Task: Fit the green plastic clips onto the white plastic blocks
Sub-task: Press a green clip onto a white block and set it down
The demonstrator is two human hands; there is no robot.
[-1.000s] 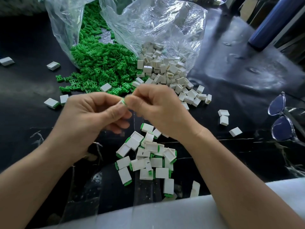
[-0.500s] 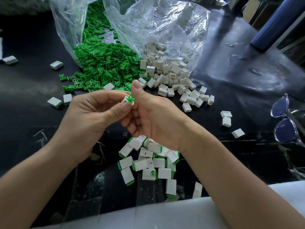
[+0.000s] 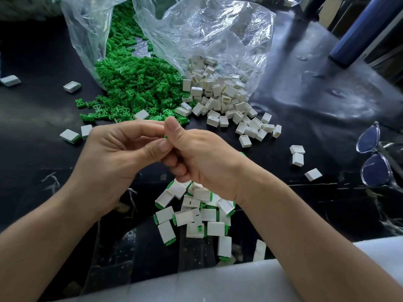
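My left hand (image 3: 115, 153) and my right hand (image 3: 200, 158) meet above the middle of the black table. Between their fingertips they pinch one small piece, and only a sliver of its green clip (image 3: 165, 136) shows; the rest is hidden by fingers. Behind the hands, loose green clips (image 3: 130, 88) spill from a clear bag, with a heap of bare white blocks (image 3: 220, 94) to their right. Below my right hand lies a pile of white blocks with green clips fitted (image 3: 196, 212).
The clear plastic bag (image 3: 207, 33) stands open at the back. Stray white blocks (image 3: 297, 154) lie at right and others (image 3: 72, 87) at left. Glasses (image 3: 375, 158) lie at the right edge, a dark blue cylinder (image 3: 362, 29) at the back right. White foam (image 3: 218, 282) lines the near edge.
My right hand has rolled so its thumb points up over the piece, and the fingers have closed in. The white block and clip seen half a second ago are now almost hidden.
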